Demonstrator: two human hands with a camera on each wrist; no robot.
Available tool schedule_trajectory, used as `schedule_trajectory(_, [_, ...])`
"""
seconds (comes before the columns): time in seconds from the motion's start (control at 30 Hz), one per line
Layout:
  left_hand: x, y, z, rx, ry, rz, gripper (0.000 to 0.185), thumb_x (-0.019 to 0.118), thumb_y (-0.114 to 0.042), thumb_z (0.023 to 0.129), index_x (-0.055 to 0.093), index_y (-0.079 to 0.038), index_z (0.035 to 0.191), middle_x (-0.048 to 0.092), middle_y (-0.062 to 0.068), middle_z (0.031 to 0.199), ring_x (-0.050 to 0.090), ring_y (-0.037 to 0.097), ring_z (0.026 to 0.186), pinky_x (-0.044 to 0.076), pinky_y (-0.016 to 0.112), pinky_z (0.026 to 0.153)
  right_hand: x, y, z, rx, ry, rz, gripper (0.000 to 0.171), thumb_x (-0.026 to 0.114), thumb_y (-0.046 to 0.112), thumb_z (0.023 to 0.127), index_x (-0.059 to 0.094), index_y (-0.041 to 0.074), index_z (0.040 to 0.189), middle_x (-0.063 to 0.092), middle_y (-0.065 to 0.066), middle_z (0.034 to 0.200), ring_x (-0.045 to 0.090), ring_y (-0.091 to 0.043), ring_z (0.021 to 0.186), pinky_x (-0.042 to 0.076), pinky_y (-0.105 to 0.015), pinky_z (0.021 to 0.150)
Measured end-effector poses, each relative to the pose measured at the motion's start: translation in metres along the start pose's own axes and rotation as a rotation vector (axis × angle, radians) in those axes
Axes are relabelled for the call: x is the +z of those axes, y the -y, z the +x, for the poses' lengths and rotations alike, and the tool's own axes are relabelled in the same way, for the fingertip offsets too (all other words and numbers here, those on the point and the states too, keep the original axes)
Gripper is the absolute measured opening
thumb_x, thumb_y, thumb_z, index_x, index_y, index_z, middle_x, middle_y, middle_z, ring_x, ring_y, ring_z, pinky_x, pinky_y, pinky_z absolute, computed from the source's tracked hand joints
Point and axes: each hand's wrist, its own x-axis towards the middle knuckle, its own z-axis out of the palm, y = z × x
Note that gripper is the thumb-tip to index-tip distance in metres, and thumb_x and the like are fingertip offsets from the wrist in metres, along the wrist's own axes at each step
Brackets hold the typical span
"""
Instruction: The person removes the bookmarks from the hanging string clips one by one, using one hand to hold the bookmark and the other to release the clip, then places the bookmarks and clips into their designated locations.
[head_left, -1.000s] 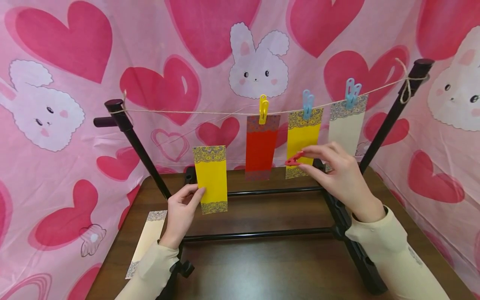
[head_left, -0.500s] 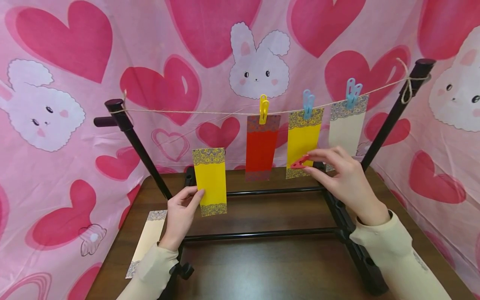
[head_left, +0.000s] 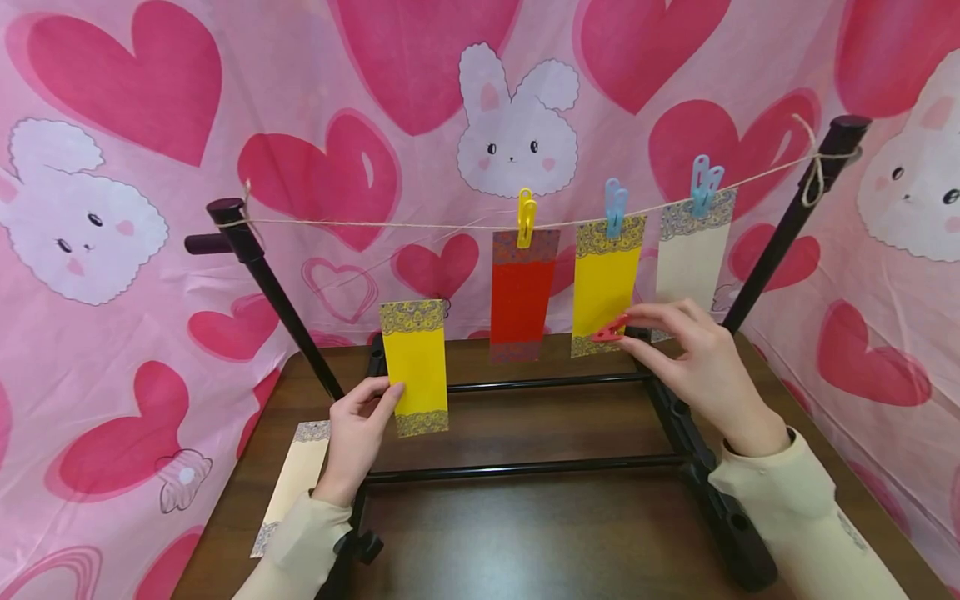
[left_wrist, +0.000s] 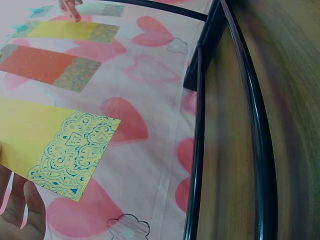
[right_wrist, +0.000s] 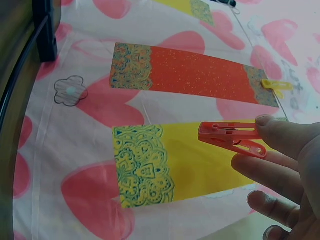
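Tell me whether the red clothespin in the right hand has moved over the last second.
Yes. The red clothespin has shifted rightward and slightly down, judged against the hanging yellow card: from near its left edge toward its right.

Pink heart-and-bunny curtain (head_left: 135, 108), dark wooden table (head_left: 540, 542)

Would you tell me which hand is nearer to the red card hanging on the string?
The right hand. It holds a red clip just right of the red card; the left hand is lower left, gripping a loose yellow card.

Cream card (head_left: 294, 483) partly hidden behind left sleeve; left wrist view cuts off yellow card (left_wrist: 50, 145).
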Motion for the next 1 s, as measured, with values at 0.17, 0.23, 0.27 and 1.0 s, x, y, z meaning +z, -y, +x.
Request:
schedule_trajectory(0.17, [-0.003,0.002,-0.002,-0.009,0.000,0.005,0.015,0.073,-0.007,0.097,0.077,0.000,0.109,0.075,-0.007,0.097,0.071,0.012,0.085,0.058,0.020,0.085,-0.002,-0.002,-0.003,0.018,-0.002,-0.008,0.056,0.093,0.000,0.072,0.073,0.005,0.123,0.068,-0.007,0.109,0.055,-0.015,0.097,0.041,0.000,0.084])
schedule_trajectory(0.23, [-0.003,0.003,-0.002,-0.007,0.000,0.008,0.014,0.073,-0.005,0.097,0.077,0.001,0.109,0.075,-0.008,0.097,0.070,0.011,0.085,0.058,0.020,0.085,-0.003,-0.003,-0.006,0.034,0.000,-0.010,0.055,0.092,0.000,0.072,0.073,0.006,0.123,0.068,-0.007,0.109,0.056,-0.015,0.098,0.039,-0.001,0.088])
schedule_trajectory(0.27, [-0.003,0.003,-0.002,-0.007,0.000,0.007,0.014,0.073,-0.005,0.097,0.077,0.001,0.109,0.075,-0.008,0.097,0.071,0.011,0.085,0.058,0.020,0.085,-0.003,-0.004,-0.007,0.041,0.001,-0.012,0.055,0.092,0.000,0.072,0.073,0.007,0.123,0.068,-0.007,0.110,0.056,-0.015,0.098,0.039,-0.002,0.089])
schedule_trajectory(1.0, [-0.012,0.011,-0.013,-0.099,-0.004,0.016,0.021,0.074,-0.014,0.099,0.076,0.001,0.113,0.074,-0.006,0.099,0.072,0.012,0.085,0.058,0.020,0.084,-0.005,-0.018,-0.024,0.085,0.001,-0.041,0.053,0.092,0.005,0.074,0.074,0.010,0.123,0.070,-0.006,0.108,0.043,-0.007,0.090,0.040,-0.011,0.062])
